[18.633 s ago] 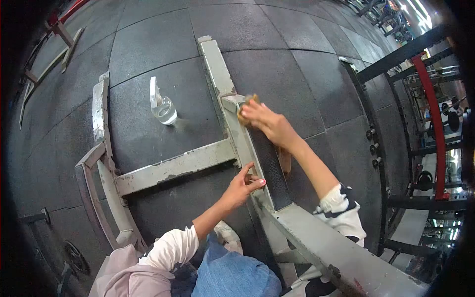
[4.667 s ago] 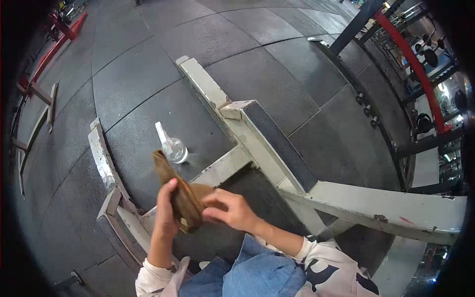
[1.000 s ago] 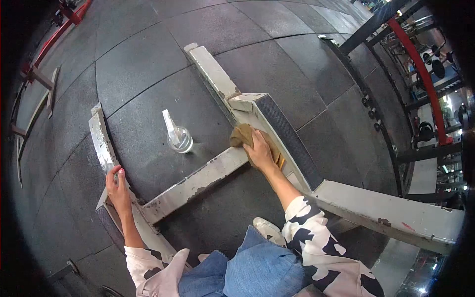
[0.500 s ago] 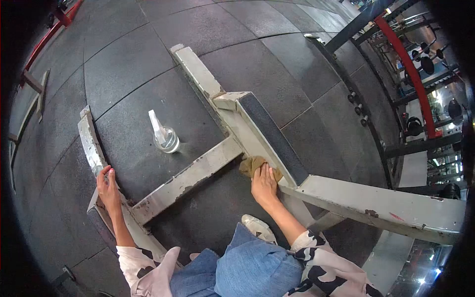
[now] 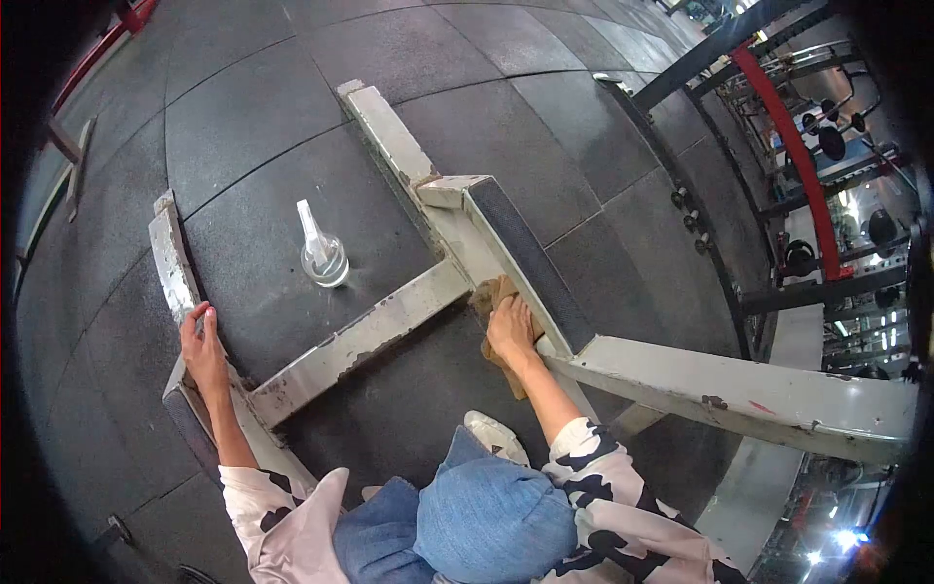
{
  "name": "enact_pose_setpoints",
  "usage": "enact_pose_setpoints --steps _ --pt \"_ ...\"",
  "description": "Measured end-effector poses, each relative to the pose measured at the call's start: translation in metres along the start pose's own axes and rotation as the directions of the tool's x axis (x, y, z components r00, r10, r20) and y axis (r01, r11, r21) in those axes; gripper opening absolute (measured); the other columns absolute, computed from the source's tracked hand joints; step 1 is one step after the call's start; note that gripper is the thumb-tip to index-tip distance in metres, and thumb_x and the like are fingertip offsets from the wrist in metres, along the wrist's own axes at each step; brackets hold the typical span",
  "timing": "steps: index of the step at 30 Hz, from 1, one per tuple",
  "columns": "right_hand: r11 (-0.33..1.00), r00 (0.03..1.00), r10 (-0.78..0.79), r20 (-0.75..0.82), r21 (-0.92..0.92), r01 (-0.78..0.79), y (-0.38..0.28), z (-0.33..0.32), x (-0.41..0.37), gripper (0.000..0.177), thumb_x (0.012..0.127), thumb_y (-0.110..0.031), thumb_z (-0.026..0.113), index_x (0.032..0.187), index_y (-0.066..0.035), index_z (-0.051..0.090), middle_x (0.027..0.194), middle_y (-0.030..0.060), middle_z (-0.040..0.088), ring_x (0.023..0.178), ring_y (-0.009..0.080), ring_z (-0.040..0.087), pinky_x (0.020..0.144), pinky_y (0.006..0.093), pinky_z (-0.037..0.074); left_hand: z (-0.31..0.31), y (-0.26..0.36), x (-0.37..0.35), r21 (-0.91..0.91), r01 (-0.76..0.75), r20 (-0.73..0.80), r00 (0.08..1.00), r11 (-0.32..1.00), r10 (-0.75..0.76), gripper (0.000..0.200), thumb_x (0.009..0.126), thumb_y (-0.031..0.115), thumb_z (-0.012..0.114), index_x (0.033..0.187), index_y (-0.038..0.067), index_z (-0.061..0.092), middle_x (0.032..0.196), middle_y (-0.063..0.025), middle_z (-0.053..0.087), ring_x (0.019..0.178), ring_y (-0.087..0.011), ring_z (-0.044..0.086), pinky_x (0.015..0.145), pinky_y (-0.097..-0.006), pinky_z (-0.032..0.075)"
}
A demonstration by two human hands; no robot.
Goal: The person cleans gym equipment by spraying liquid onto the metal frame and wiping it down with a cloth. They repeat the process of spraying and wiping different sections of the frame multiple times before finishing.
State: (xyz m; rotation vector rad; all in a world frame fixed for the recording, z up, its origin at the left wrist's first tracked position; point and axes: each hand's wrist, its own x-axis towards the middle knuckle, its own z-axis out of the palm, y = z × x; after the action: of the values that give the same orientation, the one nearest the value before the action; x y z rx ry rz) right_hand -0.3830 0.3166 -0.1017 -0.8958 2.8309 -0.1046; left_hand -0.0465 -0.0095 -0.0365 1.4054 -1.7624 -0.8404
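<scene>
My right hand (image 5: pixel 512 329) presses a brown cloth (image 5: pixel 488 300) against the inner side of the pale metal frame (image 5: pixel 399 326), just right of where the crossbar joins it. Part of the cloth hangs below my fingers. On the left rail of the frame, my left hand (image 5: pixel 202 352) rests near the chipped end section (image 5: pixel 173 263), its thumb and fingers apart and nothing between them. A clear spray bottle (image 5: pixel 324 258) with a white nozzle stands on the floor between the two rails.
Dark rubber tiles (image 5: pixel 467 58) cover the floor. A thick pale beam (image 5: pixel 749 389) runs off to the right. Racks with a red upright (image 5: pixel 793 146) and weights stand at the right. A red bar (image 5: pixel 97 54) is at the upper left.
My right hand has shifted slightly up and left along the frame, and more of the cloth now hangs down beneath it. My left hand remains on the left rail.
</scene>
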Motion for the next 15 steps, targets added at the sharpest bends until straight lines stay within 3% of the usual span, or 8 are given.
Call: enact_pose_setpoints --steps 2,4,9,12,15 --pt "0.999 0.998 -0.047 0.049 -0.021 0.048 0.000 -0.005 -0.012 0.039 0.086 -0.009 0.044 0.117 0.015 0.044 0.124 0.0378 0.045 0.115 0.0473 0.047 0.106 0.0501 0.028 -0.003 0.003 0.003 0.023 0.081 0.047 0.996 0.996 -0.082 0.028 0.094 0.026 0.057 0.110 0.004 0.063 0.108 -0.0092 0.062 0.098 -0.0185 0.057 0.088 -0.0310 0.043" --pt "0.934 0.967 -0.081 0.243 -0.319 0.159 -0.006 -0.002 -0.036 0.051 0.086 -0.013 0.047 0.125 0.020 0.038 0.131 0.0425 0.037 0.126 0.0483 0.039 0.110 0.0489 0.025 -0.006 -0.004 0.007 0.084 0.072 0.023 0.997 0.994 -0.074 0.028 0.094 0.026 0.057 0.110 0.004 0.063 0.109 -0.0097 0.062 0.099 -0.0195 0.058 0.089 -0.0316 0.043" --pt "0.949 0.982 -0.055 0.181 -0.296 0.108 -0.010 0.003 -0.032 0.048 0.087 -0.012 0.041 0.122 0.020 0.040 0.127 0.0454 0.038 0.125 0.0503 0.039 0.112 0.0499 0.019 -0.016 0.011 0.009 0.150 0.029 -0.028 0.999 0.988 -0.025 0.029 0.094 0.027 0.057 0.111 0.005 0.063 0.110 -0.0110 0.062 0.100 -0.0225 0.059 0.088 -0.0338 0.044" --pt "0.990 0.997 0.008 0.076 -0.143 0.003 -0.007 0.003 -0.011 0.047 0.086 -0.010 0.042 0.123 0.019 0.039 0.126 0.0457 0.039 0.122 0.0513 0.042 0.109 0.0513 0.025 -0.018 0.002 0.014 0.139 -0.041 -0.049 0.998 0.989 0.048 0.030 0.094 0.029 0.056 0.112 0.006 0.063 0.111 -0.0115 0.062 0.100 -0.0240 0.059 0.087 -0.0348 0.044" --pt "0.968 0.983 0.157 0.093 0.182 -0.172 -0.004 -0.004 0.016 0.031 0.080 -0.005 0.048 0.106 0.012 0.049 0.109 0.0368 0.050 0.110 0.0488 0.047 0.098 0.0520 0.032 -0.016 0.003 0.014 0.091 -0.018 -0.059 0.998 0.996 0.023 0.031 0.094 0.030 0.056 0.113 0.006 0.063 0.111 -0.0118 0.062 0.101 -0.0245 0.059 0.088 -0.0355 0.044"
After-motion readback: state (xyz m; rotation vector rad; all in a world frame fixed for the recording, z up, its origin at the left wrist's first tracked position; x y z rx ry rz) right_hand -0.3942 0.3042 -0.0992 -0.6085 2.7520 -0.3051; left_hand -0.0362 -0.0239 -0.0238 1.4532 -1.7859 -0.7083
